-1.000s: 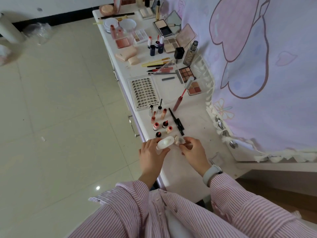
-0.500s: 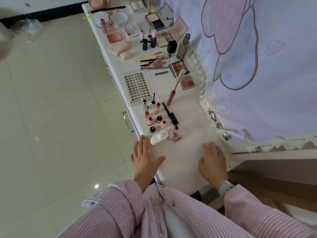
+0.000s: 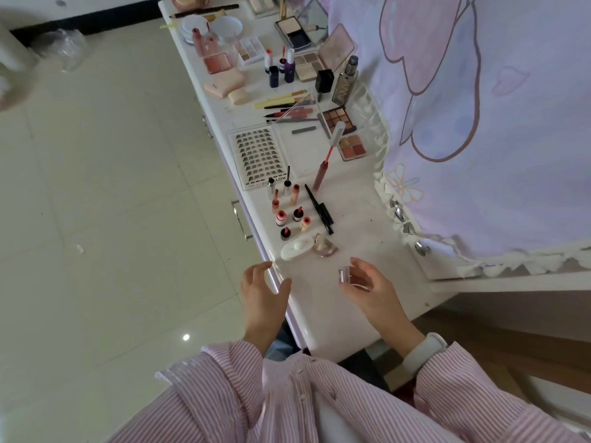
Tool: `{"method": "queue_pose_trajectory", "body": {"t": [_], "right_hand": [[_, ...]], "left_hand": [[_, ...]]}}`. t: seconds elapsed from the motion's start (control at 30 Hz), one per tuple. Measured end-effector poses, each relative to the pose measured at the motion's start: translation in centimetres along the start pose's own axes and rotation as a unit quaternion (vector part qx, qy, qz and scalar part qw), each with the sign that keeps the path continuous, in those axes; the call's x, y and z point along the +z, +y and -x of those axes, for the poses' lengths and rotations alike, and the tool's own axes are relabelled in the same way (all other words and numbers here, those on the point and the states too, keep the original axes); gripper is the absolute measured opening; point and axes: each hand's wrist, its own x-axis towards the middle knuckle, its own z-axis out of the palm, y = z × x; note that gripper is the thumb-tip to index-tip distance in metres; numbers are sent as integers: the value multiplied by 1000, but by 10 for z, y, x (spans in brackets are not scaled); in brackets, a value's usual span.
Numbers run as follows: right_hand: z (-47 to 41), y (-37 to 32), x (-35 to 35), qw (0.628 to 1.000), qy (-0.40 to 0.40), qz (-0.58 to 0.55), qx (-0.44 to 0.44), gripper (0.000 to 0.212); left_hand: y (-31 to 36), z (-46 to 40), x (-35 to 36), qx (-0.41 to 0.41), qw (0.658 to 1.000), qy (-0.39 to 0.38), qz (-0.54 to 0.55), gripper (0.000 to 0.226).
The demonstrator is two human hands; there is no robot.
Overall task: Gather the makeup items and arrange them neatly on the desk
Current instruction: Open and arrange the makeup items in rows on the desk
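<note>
Two hands hover over the near end of the desk [image 3: 319, 314], and only one of them has anything in it. The right hand [image 3: 374, 292] pinches a small clear-capped tube [image 3: 347, 276] between thumb and curled fingers, the pale cap poking out toward the far end of the desk; it looks like a lip gloss, though it is too small and half hidden to be sure. The left hand [image 3: 262, 289] floats just above the desk's front edge, fingers loosely spread, gripping nothing. Straight ahead of the right hand, a little up the desk, stand the small lip bottles [image 3: 289, 215] in neat upright rows, with a white oval dish [image 3: 297, 248] and a pinkish compact [image 3: 326, 247] lying between them and the hands. So the tube sits nearer the rows than the empty hand does, and I'd judge it needs turning upright and carrying forward and slightly left to join them
</note>
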Motion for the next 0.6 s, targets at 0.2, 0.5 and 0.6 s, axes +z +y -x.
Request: {"method": "queue_pose_trajectory", "body": {"t": [0.2, 0.5, 0.6], "right_hand": [[13, -26, -1, 982, -169, -8, -87, 44], [27, -40, 0, 885, -204, 158, -388, 49], [32, -42, 1, 856, -169, 165, -459, 37]], "left_hand": [[22, 27, -16, -177, 909, -202, 319, 29], [39, 72, -25, -45, 865, -132, 481, 45], [42, 82, -27, -19, 860, -109, 499, 48]]}}
